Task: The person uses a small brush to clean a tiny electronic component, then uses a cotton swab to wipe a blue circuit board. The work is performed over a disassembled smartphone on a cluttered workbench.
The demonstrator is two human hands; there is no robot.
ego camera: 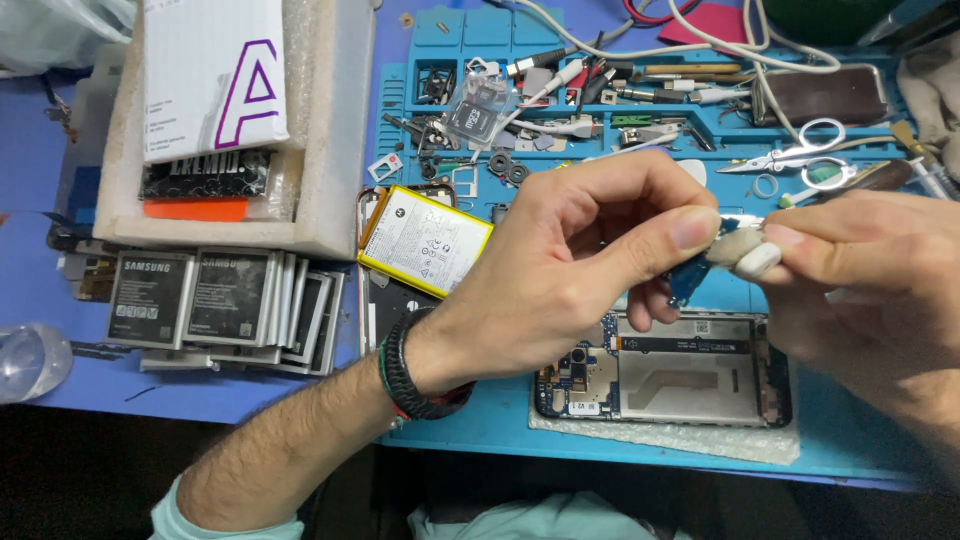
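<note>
The left hand (590, 235) is raised above the blue work mat (480, 420), fingers curled in, with thumb and forefinger pinched on a small blue circuit board (688, 282). Only the lower edge of the board shows below the fingers; the rest is hidden by the grip. Holding it off the mat keeps both faces reachable.

The right hand (860, 280) meets the left from the opposite side. Its fingers are closed on a small white piece (757, 260) pressed against the top of the board. What this piece is cannot be told. The two hands touch at the fingertips, which steadies the small part between them.

Directly below the hands lies an opened phone (665, 380), back cover off, resting on a sheet of padded wrap (690, 440) that cushions it against the mat. A yellow battery (425, 240) lies to the left of it, set aside on another phone frame (385, 310).

Scissors (800, 155), cables and small parts fill the tray slots (480, 90) at the far edge of the mat, within reach. A row of grey batteries (215, 305) stands well apart at the left, beside a foam box (325, 150).
</note>
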